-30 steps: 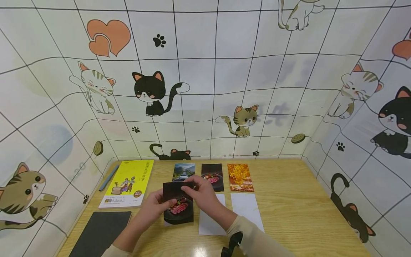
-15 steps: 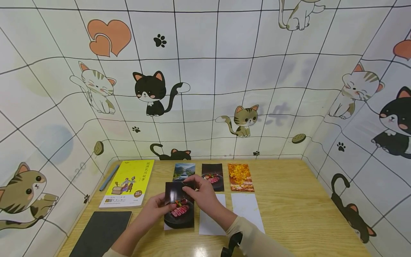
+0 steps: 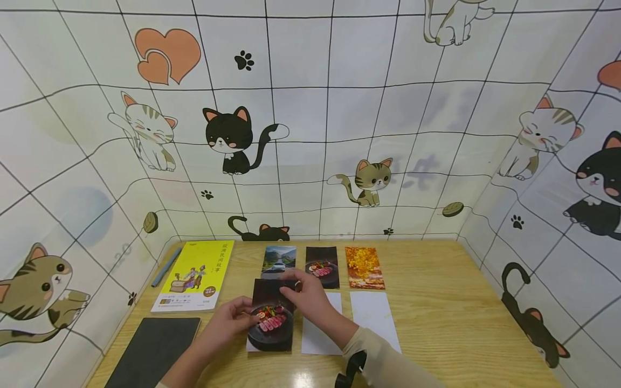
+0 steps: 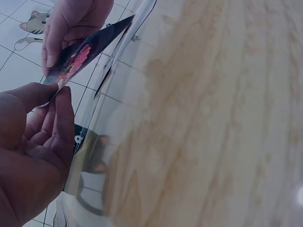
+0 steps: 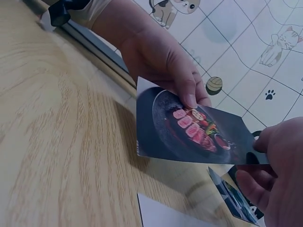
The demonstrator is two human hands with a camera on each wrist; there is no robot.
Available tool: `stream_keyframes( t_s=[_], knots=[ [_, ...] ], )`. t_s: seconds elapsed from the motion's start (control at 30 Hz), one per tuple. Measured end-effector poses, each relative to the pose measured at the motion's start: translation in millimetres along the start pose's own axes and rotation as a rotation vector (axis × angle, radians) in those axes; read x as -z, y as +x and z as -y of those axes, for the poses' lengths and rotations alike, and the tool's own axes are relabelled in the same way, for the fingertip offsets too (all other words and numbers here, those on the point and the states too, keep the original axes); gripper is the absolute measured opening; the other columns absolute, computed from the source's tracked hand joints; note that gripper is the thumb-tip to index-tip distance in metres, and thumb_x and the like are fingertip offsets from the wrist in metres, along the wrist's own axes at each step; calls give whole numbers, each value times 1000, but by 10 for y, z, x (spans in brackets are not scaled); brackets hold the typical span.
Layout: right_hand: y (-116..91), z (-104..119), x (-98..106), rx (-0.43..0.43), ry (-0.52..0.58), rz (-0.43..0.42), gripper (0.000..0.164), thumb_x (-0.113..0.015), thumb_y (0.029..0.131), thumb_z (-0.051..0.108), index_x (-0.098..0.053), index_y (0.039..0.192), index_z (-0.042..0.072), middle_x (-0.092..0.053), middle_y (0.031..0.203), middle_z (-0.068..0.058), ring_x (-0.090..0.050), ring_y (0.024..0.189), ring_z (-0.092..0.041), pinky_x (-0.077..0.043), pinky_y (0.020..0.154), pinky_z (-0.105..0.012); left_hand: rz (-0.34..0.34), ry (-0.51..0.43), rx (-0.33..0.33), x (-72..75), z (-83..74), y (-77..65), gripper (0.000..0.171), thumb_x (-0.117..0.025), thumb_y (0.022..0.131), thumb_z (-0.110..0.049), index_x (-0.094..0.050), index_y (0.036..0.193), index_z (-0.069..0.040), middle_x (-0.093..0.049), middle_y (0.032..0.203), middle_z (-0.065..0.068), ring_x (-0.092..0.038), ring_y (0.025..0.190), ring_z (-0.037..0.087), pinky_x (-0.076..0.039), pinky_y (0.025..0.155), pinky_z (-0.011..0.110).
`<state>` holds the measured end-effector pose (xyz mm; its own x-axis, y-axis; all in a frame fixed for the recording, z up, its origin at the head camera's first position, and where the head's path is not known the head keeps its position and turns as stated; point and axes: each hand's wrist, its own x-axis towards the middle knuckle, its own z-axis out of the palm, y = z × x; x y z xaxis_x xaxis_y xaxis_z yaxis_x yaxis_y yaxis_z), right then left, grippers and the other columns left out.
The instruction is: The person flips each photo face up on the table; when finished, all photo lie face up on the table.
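Note:
A photo card (image 3: 271,337) of sliced meat on a dark plate is held up over the table in front of me. My left hand (image 3: 227,322) pinches its left edge between thumb and fingers. At the top right corner, my right hand (image 3: 310,300) pinches it with thumb and fingertips. The right wrist view has the card (image 5: 194,125) tilted above the wood, a white strip along its near end. Just behind it lies a landscape photo card (image 3: 280,258). A matching meat photo card (image 3: 321,267) and a yellow autumn photo card (image 3: 364,268) complete that back row.
Two white cards (image 3: 374,318) lie right of the held card, one partly behind my right forearm. On the left are a yellow book (image 3: 196,269), a blue-grey pen (image 3: 166,267) and a dark flat rectangle (image 3: 157,345). Cat-patterned cloth (image 3: 310,134) encloses the table.
The held card has come down slightly, and its upper part tips back so the whole picture shows. My left thumb has slid toward its left edge. More of the landscape card is visible.

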<state>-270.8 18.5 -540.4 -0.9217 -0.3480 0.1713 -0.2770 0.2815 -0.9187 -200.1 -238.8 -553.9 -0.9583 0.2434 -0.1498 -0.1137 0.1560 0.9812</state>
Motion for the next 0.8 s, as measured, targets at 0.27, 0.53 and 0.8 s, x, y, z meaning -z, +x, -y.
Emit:
stream_keyframes(
  t_s=[0.27, 0.53, 0.8],
  knots=[
    [-46, -75, 23, -14, -111, 96, 33, -78, 102, 5, -77, 135, 9, -73, 124, -7, -57, 64, -10, -49, 53, -27, -74, 113, 45, 25, 38, -17, 38, -84, 98, -8, -66, 130, 4, -73, 109, 10, -74, 97, 23, -61, 81, 30],
    [-42, -117, 31, -34, -149, 123, 30, -80, 101, 5, -80, 129, 13, -72, 119, -11, -60, 68, -11, -51, 57, -28, -19, 183, 32, 99, 37, -45, 52, -80, 97, -1, -60, 145, 2, -72, 111, 11, -75, 100, 26, -63, 83, 35],
    [-16, -133, 30, -15, -232, 136, 29, -82, 100, 5, -80, 128, 10, -71, 117, -9, -59, 74, -10, -52, 63, -30, 24, 192, -15, 61, 16, -85, 73, -76, 94, 9, -47, 160, 5, -69, 114, 14, -75, 98, 29, -63, 79, 34]
  ],
)
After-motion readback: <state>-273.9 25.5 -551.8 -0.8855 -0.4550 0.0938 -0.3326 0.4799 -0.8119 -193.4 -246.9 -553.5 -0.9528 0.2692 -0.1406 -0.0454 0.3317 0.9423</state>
